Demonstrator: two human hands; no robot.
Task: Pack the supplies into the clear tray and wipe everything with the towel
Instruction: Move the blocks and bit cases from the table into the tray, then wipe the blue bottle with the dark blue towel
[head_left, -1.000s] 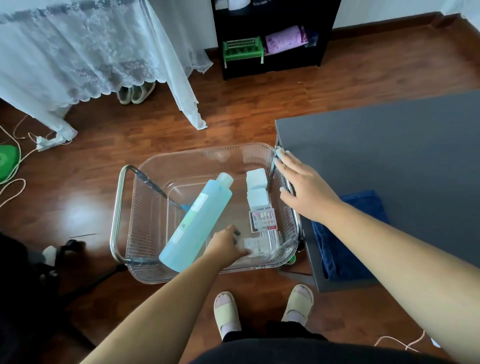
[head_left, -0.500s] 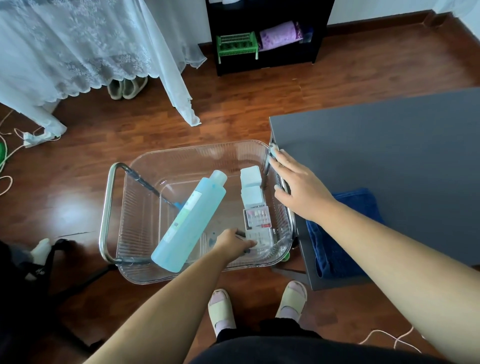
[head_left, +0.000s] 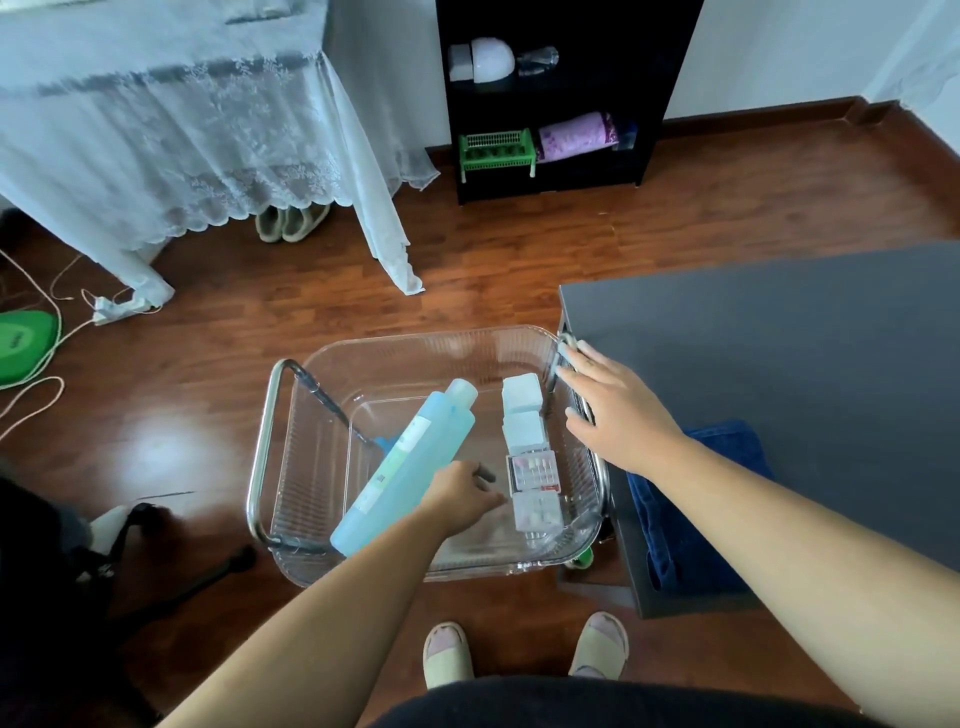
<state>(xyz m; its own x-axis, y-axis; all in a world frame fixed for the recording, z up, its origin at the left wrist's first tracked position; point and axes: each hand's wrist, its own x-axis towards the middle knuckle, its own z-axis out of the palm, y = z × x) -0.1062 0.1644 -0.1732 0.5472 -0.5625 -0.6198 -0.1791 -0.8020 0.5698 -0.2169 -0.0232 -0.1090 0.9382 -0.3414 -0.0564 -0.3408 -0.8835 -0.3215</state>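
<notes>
Just right of the left hand (head_left: 462, 493), fingers loosely curled and empty, lies the small clear plastic case (head_left: 537, 512); right hand (head_left: 618, 415) steadies the clear ribbed tray (head_left: 311, 467)

The floor (head_left: 519, 260) is laid with reddish-brown wood planks, on which a bright patch of light is reflected at the left. A white lace cloth (head_left: 156, 130) is draped to the floor at the upper left, and a pair of slippers (head_left: 291, 221) is tucked beneath its hem. A black shelf unit (head_left: 561, 93) is set against the white wall (head_left: 779, 47); a green plastic basket (head_left: 496, 148) and a purple roll (head_left: 576, 135) are kept on its lower shelf. A dark grey table (head_left: 779, 353) is placed at the right. Cables (head_left: 47, 332) are strewn at the far left.
</notes>
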